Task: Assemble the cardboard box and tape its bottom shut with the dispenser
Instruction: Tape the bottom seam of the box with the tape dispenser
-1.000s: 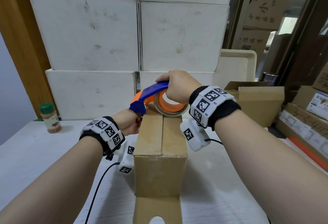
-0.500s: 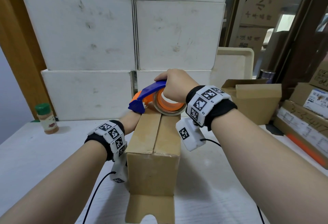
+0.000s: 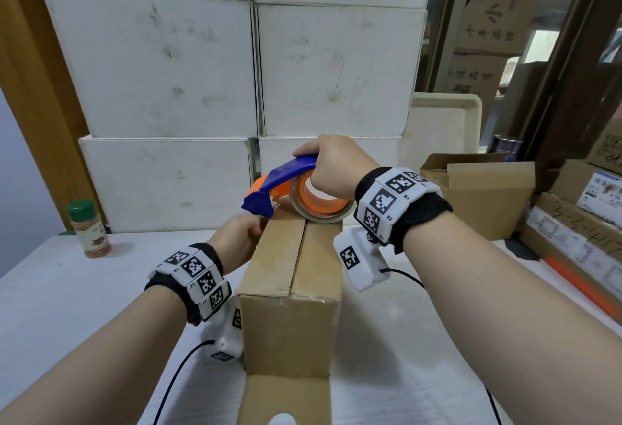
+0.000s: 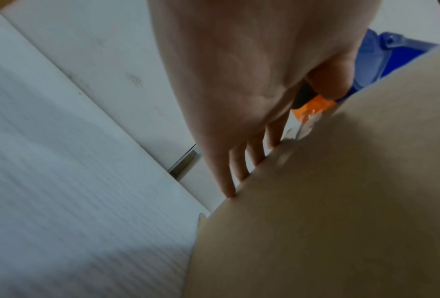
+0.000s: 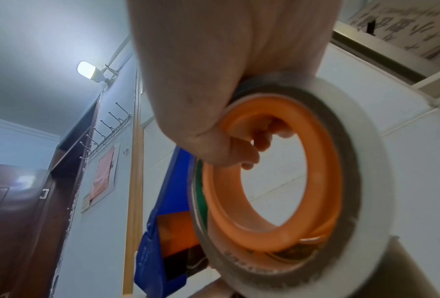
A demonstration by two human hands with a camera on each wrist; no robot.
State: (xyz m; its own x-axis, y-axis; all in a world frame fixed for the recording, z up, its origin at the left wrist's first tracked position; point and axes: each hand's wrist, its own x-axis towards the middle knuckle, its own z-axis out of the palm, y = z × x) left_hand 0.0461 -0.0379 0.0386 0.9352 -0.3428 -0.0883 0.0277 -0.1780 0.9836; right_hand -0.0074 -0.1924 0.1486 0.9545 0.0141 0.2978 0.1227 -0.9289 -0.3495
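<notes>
A tall brown cardboard box (image 3: 289, 330) stands on the white table (image 3: 67, 290), its two upper flaps folded shut along a middle seam. My right hand (image 3: 333, 168) grips the blue and orange tape dispenser (image 3: 286, 175), fingers through the roll's core. The tape roll (image 3: 319, 214) rests on the far end of the box top. My left hand (image 3: 235, 239) holds the box's far left corner. In the left wrist view its fingers (image 4: 223, 171) reach behind the box (image 4: 328, 201) and the thumb sits by the dispenser (image 4: 381, 58). The right wrist view shows the roll (image 5: 366, 181) close up.
White cartons (image 3: 168, 71) are stacked right behind the box. A spice jar (image 3: 89, 229) stands at the back left. An open cardboard box (image 3: 488, 195) and labelled cartons (image 3: 579, 222) crowd the right side. One lower flap (image 3: 286, 397) lies flat toward me.
My left wrist has sunk a little along the box's left side. The dispenser stays at the far end of the box top.
</notes>
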